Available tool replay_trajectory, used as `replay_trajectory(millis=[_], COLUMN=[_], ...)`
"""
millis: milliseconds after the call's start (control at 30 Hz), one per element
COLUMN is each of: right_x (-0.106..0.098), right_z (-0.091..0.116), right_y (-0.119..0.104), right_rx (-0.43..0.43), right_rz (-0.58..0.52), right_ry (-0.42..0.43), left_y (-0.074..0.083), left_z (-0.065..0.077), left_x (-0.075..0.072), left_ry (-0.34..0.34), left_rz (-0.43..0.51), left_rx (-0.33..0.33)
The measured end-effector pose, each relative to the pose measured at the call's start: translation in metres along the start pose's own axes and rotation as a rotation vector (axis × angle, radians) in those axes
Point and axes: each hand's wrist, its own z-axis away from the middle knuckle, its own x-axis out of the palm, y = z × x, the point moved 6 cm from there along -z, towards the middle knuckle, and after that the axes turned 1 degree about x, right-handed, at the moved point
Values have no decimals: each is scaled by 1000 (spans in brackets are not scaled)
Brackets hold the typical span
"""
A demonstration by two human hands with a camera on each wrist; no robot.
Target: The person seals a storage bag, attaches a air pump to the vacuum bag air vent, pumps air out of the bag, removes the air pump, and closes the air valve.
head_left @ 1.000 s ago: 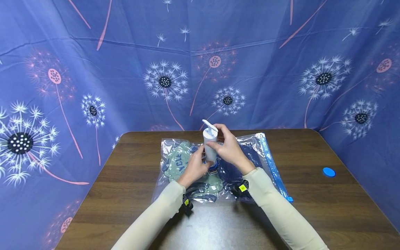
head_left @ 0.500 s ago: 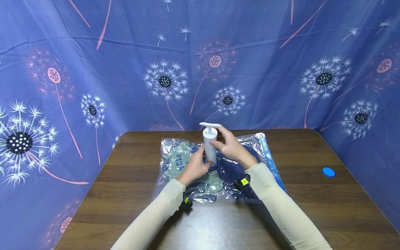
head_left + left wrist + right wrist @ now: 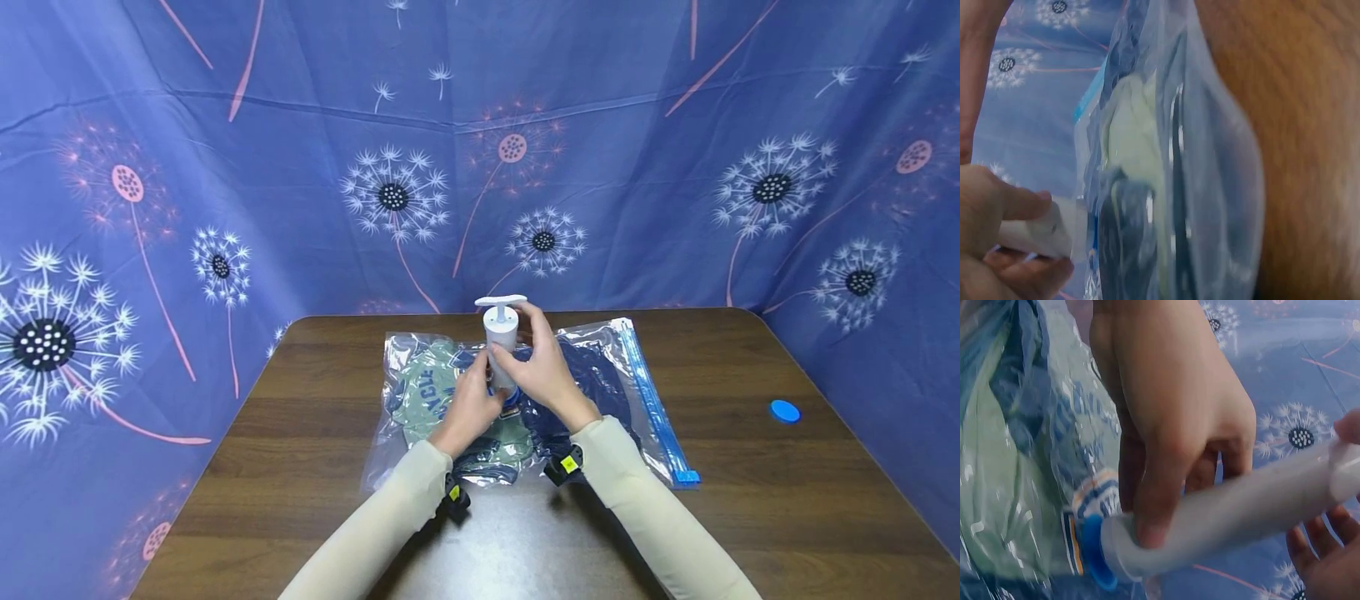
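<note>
A pale grey hand pump (image 3: 501, 329) with a white T-shaped handle (image 3: 501, 300) stands upright on the blue valve (image 3: 1094, 550) of a clear vacuum storage bag (image 3: 660, 417). Green and navy folded clothes (image 3: 427, 392) lie inside that bag. Low on the barrel, my left hand (image 3: 472, 400) grips the pump near the valve. My right hand (image 3: 547, 367) holds the upper barrel, thumb in front and fingers behind. In the right wrist view, the left thumb presses the barrel's lower end, while the right fingertips (image 3: 1300, 550) curl round its other end.
A round blue cap (image 3: 785, 411) lies on the wooden table (image 3: 750, 500) to the right. The bag's blue zip strip (image 3: 656, 400) runs along its right side, with a slider at the near corner. A patterned blue cloth (image 3: 637, 167) hangs behind the table.
The pump has rotated, its handle swinging from slanted to nearly crosswise. My right hand has turned with the barrel and shifted slightly. My left hand stays low on the pump.
</note>
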Motion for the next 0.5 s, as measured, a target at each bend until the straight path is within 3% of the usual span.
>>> replay_trajectory(millis=[267, 500], right_x=[2, 3], right_z=[5, 4], right_y=[-4, -3], right_rx=[9, -11], right_rz=[48, 96], right_ry=[172, 170], left_y=[4, 0], left_z=[4, 3], left_x=[2, 2], left_ry=[112, 70], left_rz=[-58, -19], left_rx=[-64, -39])
